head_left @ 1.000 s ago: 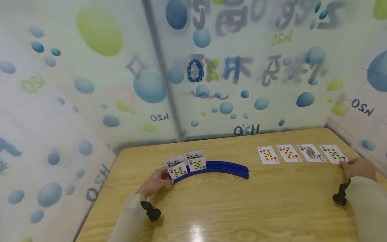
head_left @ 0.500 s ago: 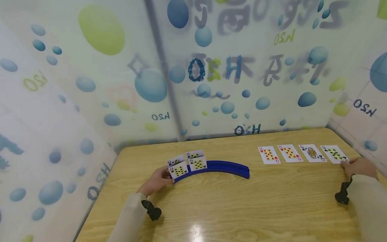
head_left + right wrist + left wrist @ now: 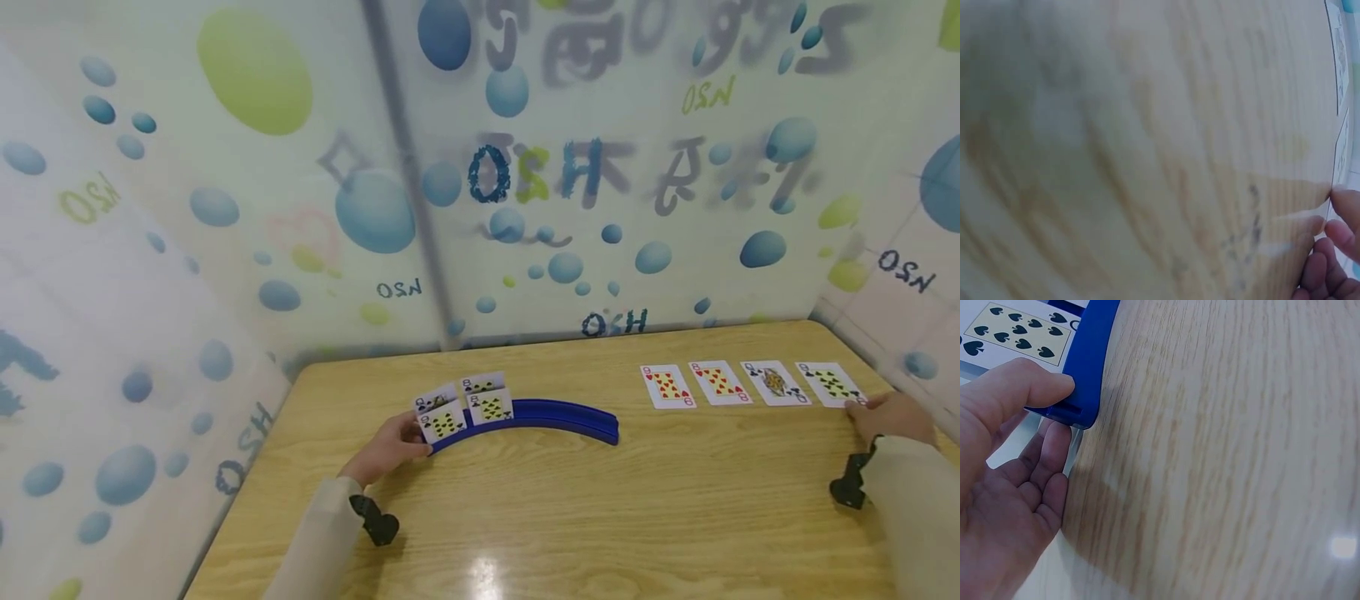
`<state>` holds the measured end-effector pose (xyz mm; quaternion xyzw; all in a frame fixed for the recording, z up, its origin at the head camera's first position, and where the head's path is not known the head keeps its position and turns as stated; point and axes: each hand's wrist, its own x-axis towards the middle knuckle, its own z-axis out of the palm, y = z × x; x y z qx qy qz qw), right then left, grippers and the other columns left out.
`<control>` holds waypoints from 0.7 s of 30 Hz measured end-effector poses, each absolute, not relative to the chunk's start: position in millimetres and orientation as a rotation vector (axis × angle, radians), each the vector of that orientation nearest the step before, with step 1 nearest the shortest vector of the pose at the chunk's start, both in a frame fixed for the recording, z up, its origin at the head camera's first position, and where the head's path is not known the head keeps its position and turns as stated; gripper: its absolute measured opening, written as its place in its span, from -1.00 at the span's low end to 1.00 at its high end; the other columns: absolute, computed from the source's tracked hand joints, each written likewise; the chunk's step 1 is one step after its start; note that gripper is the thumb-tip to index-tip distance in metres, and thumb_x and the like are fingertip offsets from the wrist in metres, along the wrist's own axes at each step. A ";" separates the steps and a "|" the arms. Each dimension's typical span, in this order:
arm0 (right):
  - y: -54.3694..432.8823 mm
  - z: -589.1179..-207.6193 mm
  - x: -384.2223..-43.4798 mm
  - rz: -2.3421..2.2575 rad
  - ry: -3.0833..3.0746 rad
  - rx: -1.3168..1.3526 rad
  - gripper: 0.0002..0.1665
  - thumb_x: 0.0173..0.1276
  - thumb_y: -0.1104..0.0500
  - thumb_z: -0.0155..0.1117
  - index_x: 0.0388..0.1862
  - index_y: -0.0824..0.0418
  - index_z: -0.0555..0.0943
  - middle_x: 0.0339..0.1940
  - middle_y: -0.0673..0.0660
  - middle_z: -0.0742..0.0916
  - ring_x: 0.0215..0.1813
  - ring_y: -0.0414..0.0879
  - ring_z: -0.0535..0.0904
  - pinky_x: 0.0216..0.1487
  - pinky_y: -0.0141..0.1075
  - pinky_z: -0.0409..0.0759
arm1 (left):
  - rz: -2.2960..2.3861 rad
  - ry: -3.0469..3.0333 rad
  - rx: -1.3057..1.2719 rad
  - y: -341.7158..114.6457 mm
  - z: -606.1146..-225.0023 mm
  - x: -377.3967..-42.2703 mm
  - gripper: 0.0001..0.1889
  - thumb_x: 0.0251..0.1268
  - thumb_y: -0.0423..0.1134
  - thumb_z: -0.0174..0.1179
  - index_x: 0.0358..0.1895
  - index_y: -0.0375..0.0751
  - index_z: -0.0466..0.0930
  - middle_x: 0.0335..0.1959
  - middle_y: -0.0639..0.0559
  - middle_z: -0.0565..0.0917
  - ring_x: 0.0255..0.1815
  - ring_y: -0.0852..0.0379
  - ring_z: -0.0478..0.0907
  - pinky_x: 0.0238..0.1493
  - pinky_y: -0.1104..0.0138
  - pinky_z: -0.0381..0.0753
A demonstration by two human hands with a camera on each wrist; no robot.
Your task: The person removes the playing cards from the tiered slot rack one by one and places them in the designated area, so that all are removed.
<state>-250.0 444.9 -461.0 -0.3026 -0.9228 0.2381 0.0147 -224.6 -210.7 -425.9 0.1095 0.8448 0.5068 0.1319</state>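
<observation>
A curved blue card holder (image 3: 564, 412) stands on the table with playing cards upright in its left half. In two overlapping rows are black-suit cards, among them a spade number card (image 3: 443, 423) at the front left. My left hand (image 3: 388, 450) grips the holder's left end. The left wrist view shows the thumb (image 3: 1047, 387) pressed on the blue edge and the other fingers curled below. At the far right, my right hand (image 3: 892, 418) pinches the near corner of a black number card (image 3: 829, 383) lying flat. In the right wrist view the fingertips (image 3: 1340, 232) meet the card's edge.
Left of that card lie a black queen (image 3: 775, 382) and two red heart cards, the nearer one (image 3: 720, 382) and the outer one (image 3: 667, 386), in one row. A wooden table (image 3: 600, 517) fills the foreground. A patterned wall (image 3: 525, 283) rises behind it.
Almost nothing differs: the head view shifts slightly. Both hands stay at the holder and the card, and the cards keep their places.
</observation>
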 end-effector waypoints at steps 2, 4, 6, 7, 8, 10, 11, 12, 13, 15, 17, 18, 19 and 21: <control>442.7 -460.0 -248.7 0.748 -2.861 -0.948 -0.49 0.39 0.08 -0.06 -0.05 0.58 0.32 -0.18 0.50 0.47 -0.21 0.28 0.41 -0.35 -0.03 0.39 | 1.475 2.445 0.322 -210.4 -424.8 -224.1 -0.47 0.15 -0.49 0.14 0.23 -0.43 0.28 -0.17 -0.17 0.55 -0.24 0.02 0.46 -0.24 0.26 0.45; 441.5 -460.2 -247.5 0.759 -2.852 -0.946 -0.49 0.39 0.07 -0.05 -0.05 0.58 0.33 -0.19 0.50 0.47 -0.23 0.27 0.41 -0.36 -0.03 0.39 | 1.475 2.439 0.324 -210.1 -423.9 -223.6 -0.47 0.16 -0.49 0.14 0.24 -0.42 0.27 -0.17 -0.17 0.55 -0.24 0.01 0.45 -0.24 0.25 0.44; 441.2 -460.4 -247.1 0.762 -2.842 -0.945 -0.49 0.39 0.07 -0.05 -0.05 0.58 0.33 -0.19 0.50 0.47 -0.23 0.27 0.41 -0.36 -0.04 0.39 | 1.472 2.437 0.326 -210.3 -424.5 -224.1 -0.47 0.16 -0.50 0.13 0.24 -0.42 0.27 -0.16 -0.19 0.55 -0.23 0.00 0.45 -0.24 0.25 0.44; 441.8 -461.4 -246.8 0.762 -2.843 -0.937 -0.48 0.39 0.07 -0.05 -0.06 0.58 0.33 -0.19 0.50 0.47 -0.23 0.28 0.41 -0.36 -0.04 0.39 | 1.470 2.436 0.324 -210.7 -425.5 -224.7 -0.47 0.16 -0.50 0.13 0.24 -0.41 0.27 -0.16 -0.19 0.55 -0.23 -0.01 0.45 -0.24 0.24 0.43; 442.2 -462.0 -246.5 0.767 -2.846 -0.934 -0.48 0.39 0.06 -0.04 -0.06 0.58 0.33 -0.19 0.50 0.46 -0.23 0.28 0.40 -0.36 -0.04 0.39 | 1.468 2.436 0.321 -211.2 -426.9 -225.5 -0.46 0.16 -0.50 0.14 0.24 -0.41 0.26 -0.16 -0.19 0.55 -0.23 -0.01 0.45 -0.24 0.24 0.44; 443.4 -463.4 -246.6 0.763 -2.848 -0.926 -0.48 0.38 0.06 -0.05 -0.06 0.58 0.33 -0.19 0.50 0.46 -0.22 0.28 0.40 -0.36 -0.04 0.38 | 1.469 2.436 0.319 -212.9 -432.1 -228.8 -0.46 0.15 -0.50 0.14 0.25 -0.41 0.26 -0.15 -0.19 0.55 -0.21 -0.02 0.45 -0.23 0.24 0.44; 444.2 -464.2 -246.8 0.769 -2.850 -0.927 -0.47 0.38 0.06 -0.05 -0.06 0.58 0.33 -0.19 0.50 0.46 -0.23 0.28 0.40 -0.37 -0.04 0.38 | 1.475 2.434 0.316 -214.1 -435.6 -230.7 -0.45 0.15 -0.49 0.14 0.25 -0.40 0.25 -0.14 -0.18 0.55 -0.21 -0.02 0.46 -0.22 0.23 0.45; 444.8 -464.9 -246.8 0.774 -2.853 -0.929 -0.47 0.38 0.05 -0.05 -0.05 0.58 0.32 -0.19 0.50 0.46 -0.23 0.27 0.40 -0.37 -0.05 0.37 | 1.477 2.434 0.315 -215.3 -439.1 -232.8 -0.45 0.15 -0.49 0.15 0.26 -0.39 0.25 -0.14 -0.18 0.55 -0.20 -0.02 0.46 -0.22 0.23 0.45; 445.4 -466.2 -246.8 0.784 -2.856 -0.934 -0.46 0.38 0.04 -0.05 -0.04 0.58 0.32 -0.19 0.50 0.45 -0.24 0.27 0.39 -0.38 -0.05 0.37 | 1.479 2.434 0.309 -216.6 -442.9 -235.0 -0.44 0.15 -0.48 0.15 0.26 -0.38 0.25 -0.13 -0.17 0.55 -0.20 -0.01 0.46 -0.21 0.23 0.45; 445.5 -466.9 -247.1 0.782 -2.862 -0.947 -0.45 0.39 0.04 -0.06 -0.03 0.57 0.31 -0.18 0.49 0.45 -0.23 0.26 0.40 -0.38 -0.05 0.37 | 1.481 2.435 0.300 -218.8 -449.4 -238.8 -0.43 0.15 -0.46 0.17 0.27 -0.36 0.26 -0.13 -0.15 0.55 -0.19 0.00 0.47 -0.20 0.23 0.46; 445.4 -466.9 -247.3 0.770 -2.876 -0.957 -0.44 0.39 0.03 -0.07 -0.01 0.57 0.30 -0.16 0.49 0.45 -0.23 0.26 0.40 -0.37 -0.05 0.37 | 1.478 2.438 0.291 -220.2 -453.7 -241.2 -0.43 0.15 -0.43 0.19 0.27 -0.33 0.27 -0.13 -0.14 0.55 -0.19 0.02 0.48 -0.20 0.23 0.46; 445.0 -466.3 -247.3 0.761 -2.884 -0.961 -0.44 0.39 0.03 -0.07 0.01 0.57 0.30 -0.15 0.49 0.45 -0.22 0.26 0.40 -0.36 -0.04 0.37 | 1.474 2.442 0.289 -220.5 -454.6 -241.7 -0.43 0.14 -0.42 0.20 0.26 -0.32 0.27 -0.13 -0.14 0.55 -0.19 0.02 0.48 -0.20 0.24 0.47; 444.2 -465.8 -247.2 0.751 -2.890 -0.962 -0.44 0.39 0.03 -0.08 0.01 0.56 0.30 -0.14 0.49 0.45 -0.21 0.26 0.41 -0.36 -0.04 0.37 | 1.473 2.442 0.284 -220.5 -455.1 -241.9 -0.43 0.14 -0.42 0.20 0.26 -0.31 0.27 -0.14 -0.14 0.55 -0.19 0.02 0.48 -0.20 0.24 0.47; 442.2 -462.7 -247.4 0.727 -2.904 -0.967 -0.44 0.40 0.04 -0.10 0.04 0.56 0.29 -0.11 0.49 0.45 -0.18 0.27 0.42 -0.34 -0.03 0.37 | 1.472 2.443 0.282 -220.2 -454.3 -241.2 -0.43 0.14 -0.42 0.20 0.26 -0.31 0.28 -0.14 -0.13 0.55 -0.20 0.03 0.48 -0.20 0.24 0.47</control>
